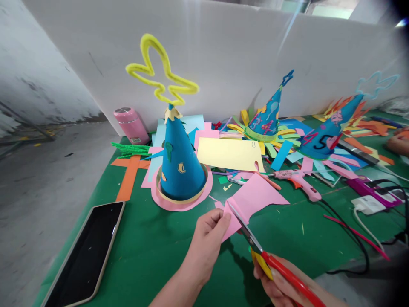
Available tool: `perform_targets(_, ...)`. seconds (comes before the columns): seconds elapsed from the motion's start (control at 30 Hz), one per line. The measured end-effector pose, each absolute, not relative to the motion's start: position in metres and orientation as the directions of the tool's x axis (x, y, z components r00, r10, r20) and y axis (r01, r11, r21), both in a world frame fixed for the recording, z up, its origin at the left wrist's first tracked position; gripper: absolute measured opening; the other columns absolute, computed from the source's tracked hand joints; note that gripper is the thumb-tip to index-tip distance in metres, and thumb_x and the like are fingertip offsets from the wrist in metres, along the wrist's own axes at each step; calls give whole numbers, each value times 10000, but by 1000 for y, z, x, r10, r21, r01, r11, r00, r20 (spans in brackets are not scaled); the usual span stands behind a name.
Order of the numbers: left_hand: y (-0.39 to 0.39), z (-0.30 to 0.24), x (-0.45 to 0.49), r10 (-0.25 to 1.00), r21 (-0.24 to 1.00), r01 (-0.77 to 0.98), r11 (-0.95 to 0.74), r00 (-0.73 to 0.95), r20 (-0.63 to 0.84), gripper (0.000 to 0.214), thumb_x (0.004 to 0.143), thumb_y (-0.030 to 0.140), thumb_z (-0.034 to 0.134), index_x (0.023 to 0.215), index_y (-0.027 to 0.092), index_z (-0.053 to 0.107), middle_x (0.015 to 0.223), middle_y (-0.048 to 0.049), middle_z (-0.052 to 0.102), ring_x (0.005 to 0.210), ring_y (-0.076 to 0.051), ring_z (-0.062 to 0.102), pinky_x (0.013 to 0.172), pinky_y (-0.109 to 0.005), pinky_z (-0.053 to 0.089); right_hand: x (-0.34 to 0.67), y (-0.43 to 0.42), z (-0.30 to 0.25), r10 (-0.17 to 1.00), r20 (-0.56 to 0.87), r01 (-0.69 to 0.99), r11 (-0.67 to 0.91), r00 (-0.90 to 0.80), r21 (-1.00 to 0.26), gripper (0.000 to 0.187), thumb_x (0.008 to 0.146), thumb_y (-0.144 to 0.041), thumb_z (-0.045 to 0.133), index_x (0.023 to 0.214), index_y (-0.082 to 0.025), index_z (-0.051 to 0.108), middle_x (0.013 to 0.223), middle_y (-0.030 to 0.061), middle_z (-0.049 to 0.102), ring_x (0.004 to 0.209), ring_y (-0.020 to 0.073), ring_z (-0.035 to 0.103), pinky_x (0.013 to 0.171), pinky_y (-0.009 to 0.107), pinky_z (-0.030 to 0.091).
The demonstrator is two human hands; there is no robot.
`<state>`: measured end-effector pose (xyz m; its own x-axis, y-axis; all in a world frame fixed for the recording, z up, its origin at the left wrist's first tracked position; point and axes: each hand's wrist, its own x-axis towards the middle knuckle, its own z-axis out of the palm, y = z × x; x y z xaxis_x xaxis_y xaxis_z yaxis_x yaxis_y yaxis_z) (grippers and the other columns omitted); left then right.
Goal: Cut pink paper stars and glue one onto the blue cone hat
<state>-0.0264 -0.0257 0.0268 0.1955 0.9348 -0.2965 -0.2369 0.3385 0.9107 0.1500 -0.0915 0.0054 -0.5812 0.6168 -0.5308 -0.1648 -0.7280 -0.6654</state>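
Between thumb and fingers, my left hand [209, 232] pinches the near edge of a sheet of pink paper [257, 196]. My right hand [281, 281] grips scissors [252, 238] with red and yellow handles, and their blades lie across the paper close to my left fingertips. Behind my left hand stands a blue paper cone hat [180, 162] with a pink brim [155, 194], small paper pieces on its side and a yellow pipe-cleaner shape [169, 79] on top. Part of my right hand is hidden behind the scissor handles.
A phone [87, 251] lies at the left edge of the green table [153, 260]. Right of the paper are a pink glue gun [297, 179], a purple power strip [373, 189] and cables. Two more hats, paper scraps and a pink bottle [131, 125] stand behind. Another person's hand [399, 143] shows far right.
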Motion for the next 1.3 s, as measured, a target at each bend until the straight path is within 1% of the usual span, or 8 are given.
perform_targets(0.37, -28, 26, -26, 914, 902, -210, 377, 243, -325, 279, 677, 415, 622, 601, 147, 635, 571, -5, 563, 567, -128, 477, 549, -235, 366, 157, -98, -1, 621, -563, -187, -745, -546, -640, 416, 695, -503, 621, 910, -161, 520, 574, -73, 351, 457, 23, 284, 384, 113, 215)
perform_targets(0.6, -29, 24, -26, 914, 902, -216, 374, 250, -319, 306, 671, 429, 624, 563, 144, 612, 537, 9, 539, 520, -107, 447, 517, -221, 349, 152, -99, 2, 609, -617, -176, -768, -498, -616, 449, 618, -556, 653, 774, -161, 510, 508, -88, 334, 404, 13, 253, 363, 114, 212)
perform_targets(0.77, -29, 25, -24, 912, 901, -229, 369, 278, -302, 296, 716, 420, 579, 622, 144, 633, 574, -23, 576, 588, -145, 501, 613, -264, 396, 155, -95, 12, 669, -678, -180, -740, -304, -648, 469, 598, -523, 683, 876, -179, 526, 539, -78, 389, 413, 20, 325, 381, 122, 247)
perform_targets(0.83, -27, 26, -26, 941, 927, -213, 308, 213, -263, 289, 753, 395, 539, 619, 151, 618, 569, -23, 556, 607, -151, 494, 628, -271, 392, 166, -84, 16, 795, -584, -44, -598, -164, -801, 417, 654, -500, 647, 925, -204, 536, 628, -41, 479, 484, 59, 430, 426, 155, 336)
perform_targets(0.9, -24, 25, -30, 982, 975, -126, 183, 68, -176, 282, 761, 356, 537, 551, 170, 550, 541, 6, 477, 575, -132, 438, 576, -248, 355, 182, -69, 18, 931, -359, 280, -329, -63, -902, 302, 709, -425, 618, 909, -208, 554, 774, 20, 576, 654, 139, 537, 570, 239, 440)
perform_targets(1.03, -18, 14, -37, 993, 982, 170, -85, -65, 98, 310, 767, 267, 539, 496, 191, 409, 553, 38, 324, 548, -119, 327, 533, -249, 277, 215, -40, 11, 997, -77, 795, -59, 16, -603, 373, 735, -364, 568, 1065, -194, 538, 1022, 108, 617, 892, 274, 583, 767, 401, 458)
perform_targets(1.17, -16, 3, -37, 969, 927, 325, -186, -93, 227, 275, 786, 181, 496, 532, 198, 394, 596, 25, 361, 580, -131, 369, 555, -256, 297, 232, -27, -5, 997, 30, 909, 78, -72, -409, 423, 746, -360, 536, 1126, -173, 525, 1162, 125, 572, 1025, 305, 547, 827, 440, 454)
perform_targets(1.3, -17, -2, -36, 928, 854, 443, -271, -114, 354, 180, 793, 118, 467, 635, 202, 484, 690, 0, 427, 650, -143, 428, 597, -252, 346, 238, -22, -12, 989, 74, 931, 146, -129, -333, 448, 767, -354, 518, 1155, -132, 492, 1155, 147, 573, 1033, 302, 546, 827, 439, 460)
